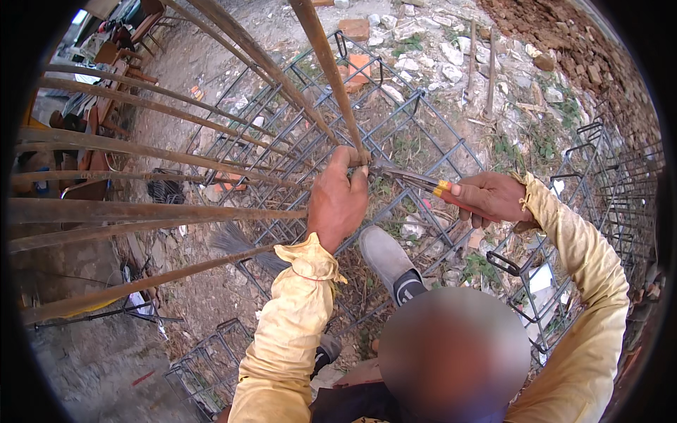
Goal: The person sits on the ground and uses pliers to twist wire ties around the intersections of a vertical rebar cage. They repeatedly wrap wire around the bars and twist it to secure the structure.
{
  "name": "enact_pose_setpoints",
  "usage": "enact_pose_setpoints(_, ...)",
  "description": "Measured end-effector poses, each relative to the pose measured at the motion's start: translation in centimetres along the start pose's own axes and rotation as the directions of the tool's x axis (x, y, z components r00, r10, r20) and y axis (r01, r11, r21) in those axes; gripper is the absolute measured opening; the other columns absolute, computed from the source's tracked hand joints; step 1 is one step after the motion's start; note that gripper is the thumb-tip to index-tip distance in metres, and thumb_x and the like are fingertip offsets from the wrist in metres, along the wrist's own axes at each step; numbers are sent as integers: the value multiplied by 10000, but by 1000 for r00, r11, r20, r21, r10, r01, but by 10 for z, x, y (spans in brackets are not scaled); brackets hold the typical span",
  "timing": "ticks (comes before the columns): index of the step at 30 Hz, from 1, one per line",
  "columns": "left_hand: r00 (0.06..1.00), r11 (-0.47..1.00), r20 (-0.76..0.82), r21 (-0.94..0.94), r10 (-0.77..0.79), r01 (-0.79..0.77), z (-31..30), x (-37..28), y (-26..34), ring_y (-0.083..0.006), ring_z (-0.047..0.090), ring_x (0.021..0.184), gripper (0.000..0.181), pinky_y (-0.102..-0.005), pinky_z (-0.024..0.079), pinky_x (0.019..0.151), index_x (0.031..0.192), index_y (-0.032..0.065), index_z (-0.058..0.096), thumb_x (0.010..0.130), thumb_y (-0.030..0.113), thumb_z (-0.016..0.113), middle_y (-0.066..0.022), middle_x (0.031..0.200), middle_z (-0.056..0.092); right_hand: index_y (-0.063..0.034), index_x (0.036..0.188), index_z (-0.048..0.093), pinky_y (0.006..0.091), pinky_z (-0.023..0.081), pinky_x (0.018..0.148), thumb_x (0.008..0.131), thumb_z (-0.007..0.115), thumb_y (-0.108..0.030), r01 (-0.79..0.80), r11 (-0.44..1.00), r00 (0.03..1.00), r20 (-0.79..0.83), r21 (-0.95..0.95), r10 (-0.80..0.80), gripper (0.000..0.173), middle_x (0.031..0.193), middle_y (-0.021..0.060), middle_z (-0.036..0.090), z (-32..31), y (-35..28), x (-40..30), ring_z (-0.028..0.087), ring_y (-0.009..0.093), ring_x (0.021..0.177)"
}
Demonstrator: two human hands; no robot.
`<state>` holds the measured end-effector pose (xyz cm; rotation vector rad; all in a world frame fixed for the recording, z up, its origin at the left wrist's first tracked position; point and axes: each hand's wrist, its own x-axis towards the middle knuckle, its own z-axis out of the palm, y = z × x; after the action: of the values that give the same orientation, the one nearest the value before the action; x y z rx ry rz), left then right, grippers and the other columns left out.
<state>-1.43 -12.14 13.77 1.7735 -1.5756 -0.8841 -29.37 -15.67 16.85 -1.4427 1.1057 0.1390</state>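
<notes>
My left hand pinches the lower end of a rusty steel bar between thumb and fingers. In my right hand are pincers with red and yellow handles; their jaws meet the bar right beside my left fingertips. Any tie wire at the jaws is too small to make out. Below both hands lies a cage of thin steel reinforcing bars with bent stirrups. More rusty bars fan out to the left of my left hand, several of their ends hidden behind it.
A bundle of thin grey wire lies left of my left forearm, and a dark wire coil farther left. Other steel cages stand at right and lower left. Bricks and rubble lie ahead; my shoe is among the bars.
</notes>
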Motion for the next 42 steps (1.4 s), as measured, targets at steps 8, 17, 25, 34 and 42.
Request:
enact_pose_setpoints(8, 1000, 1000, -10, 2, 22, -22, 0, -1, 0, -288, 642, 934, 207, -381, 473, 854, 1097, 33, 613, 908, 104, 565, -168, 1005, 671, -12, 937, 560, 356, 466, 474, 951, 637, -370, 42, 981, 994, -93, -189, -61, 367, 623, 80, 583, 6, -9, 5, 617, 199, 524)
enact_pose_setpoints(17, 1000, 1000, 14, -9, -11, 12, -1, 0, 0, -283, 648, 990, 212, -389, 478, 859, 1110, 24, 603, 915, 92, 554, -173, 1034, 671, -5, 1121, 507, 389, 517, 528, 820, 763, -259, 162, 894, 947, -189, -417, -259, 470, 738, 106, 614, 10, 1, 0, 634, 258, 581)
enact_pose_setpoints(25, 909, 959, -307, 104, 283, -263, 24, -44, -1, -428, 552, 1142, 473, -477, 436, 973, 1288, -62, 490, 877, 113, 645, -271, 1230, 569, -18, 1271, 478, 481, 531, 703, 888, 668, -326, 69, 583, 769, -330, -809, -548, 528, 928, 160, 568, 27, 33, -9, 648, 381, 810)
enact_pose_setpoints(34, 948, 945, -230, -291, -218, 147, 59, -86, -12, -212, 618, 920, 402, -315, 493, 771, 1257, -37, 527, 976, 246, 581, -143, 1069, 637, -28, 1200, 545, 329, 466, 579, 985, 481, -521, 209, 978, 977, -29, -16, -209, 542, 795, 97, 613, 15, 37, -1, 620, 188, 654)
enact_pose_setpoints(42, 947, 454, 160, -847, -278, 276, 67, -95, 3, -55, 398, 553, 392, -227, 333, 501, 1062, 16, 580, 1062, 365, 403, 33, 673, 441, -11, 1239, 566, 351, 522, 660, 1009, 405, -511, 163, 986, 981, -112, 17, -160, 574, 868, 144, 674, 21, 38, 9, 674, 205, 781)
